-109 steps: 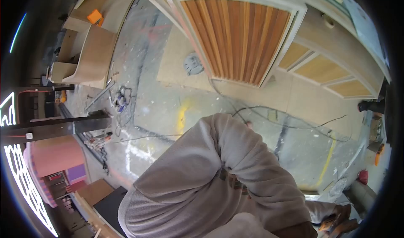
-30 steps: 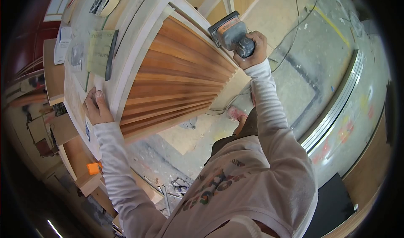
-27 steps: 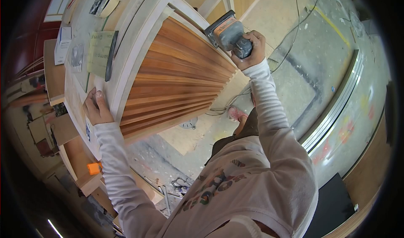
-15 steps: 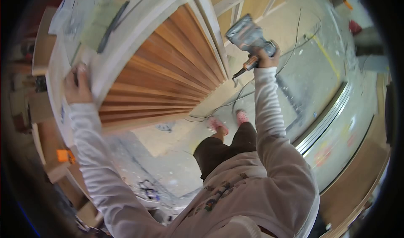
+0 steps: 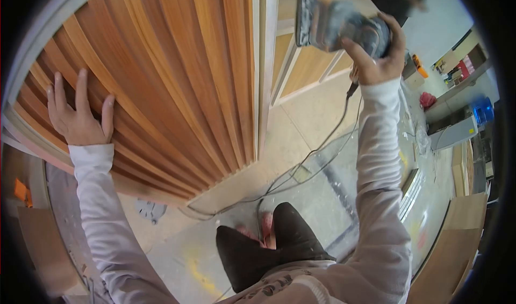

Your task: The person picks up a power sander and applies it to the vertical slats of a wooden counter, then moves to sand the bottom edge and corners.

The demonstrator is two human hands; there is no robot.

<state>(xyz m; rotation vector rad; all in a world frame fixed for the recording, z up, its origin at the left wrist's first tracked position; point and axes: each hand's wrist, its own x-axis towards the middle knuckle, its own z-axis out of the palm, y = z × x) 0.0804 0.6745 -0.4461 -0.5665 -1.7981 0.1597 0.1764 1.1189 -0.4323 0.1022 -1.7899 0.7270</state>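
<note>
Lifted off the slatted wood panel (image 5: 177, 78), your sander (image 5: 333, 22) now sits at one o'clock, clenched in your right hand (image 5: 381, 57); your left hand (image 5: 78, 116) lies open, flat on it at nine o'clock.

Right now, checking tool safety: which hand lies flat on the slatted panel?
The left hand, fingers spread flat on the slatted panel; the right hand grips the sander instead.
</note>
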